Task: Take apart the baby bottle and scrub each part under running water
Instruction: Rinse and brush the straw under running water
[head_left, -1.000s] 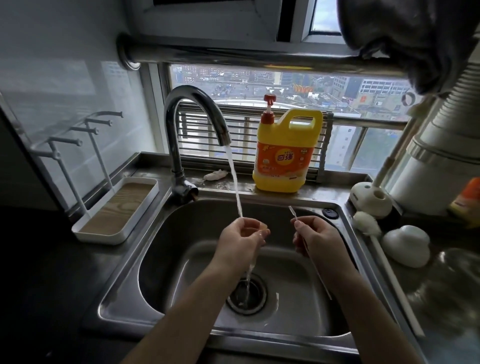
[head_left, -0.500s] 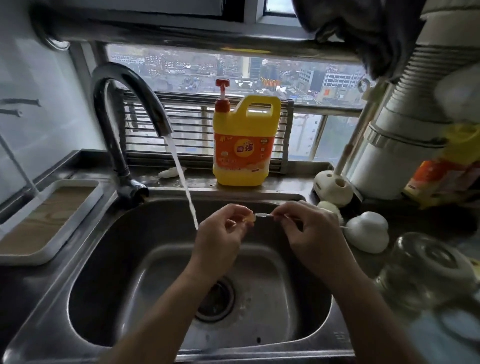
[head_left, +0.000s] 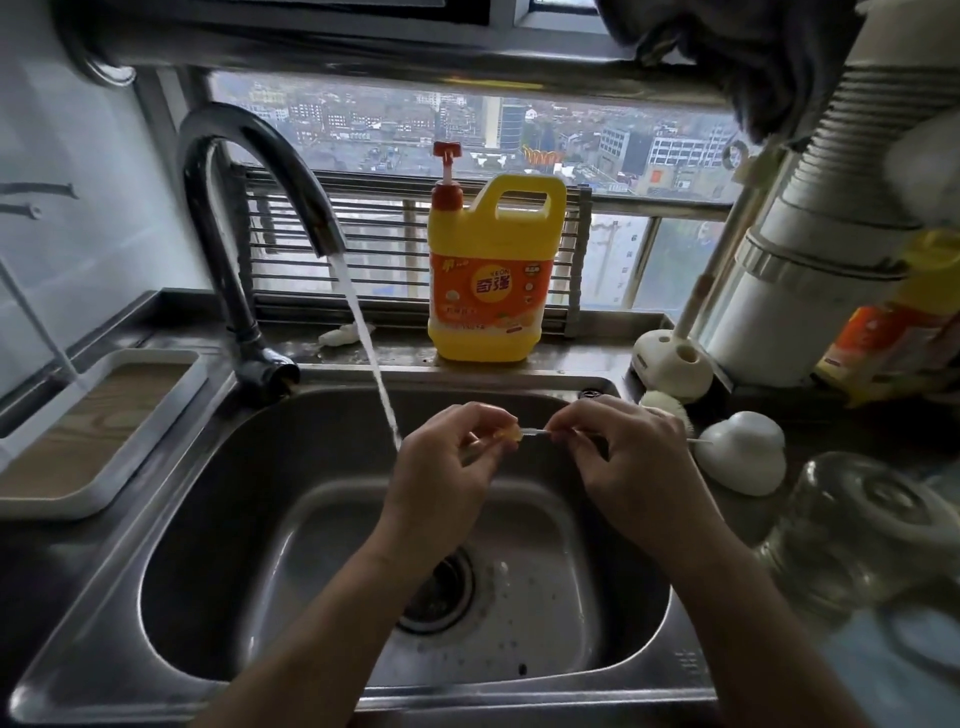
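The left hand (head_left: 447, 467) has come out of the stream (head_left: 374, 364), which now falls just outside its knuckles, and the right hand (head_left: 628, 467) has closed in. The left fingers pinch a small yellow part (head_left: 511, 433), and the right fingers pinch a thin brush (head_left: 535, 431) whose tip meets the part between the two sets of fingertips. Rinsing seems to have given way to scrubbing the part's bore, off the water.

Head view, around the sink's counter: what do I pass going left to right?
White tray → faucet → yellow detergent bottle → white brush holder → white dome → clear bottle.
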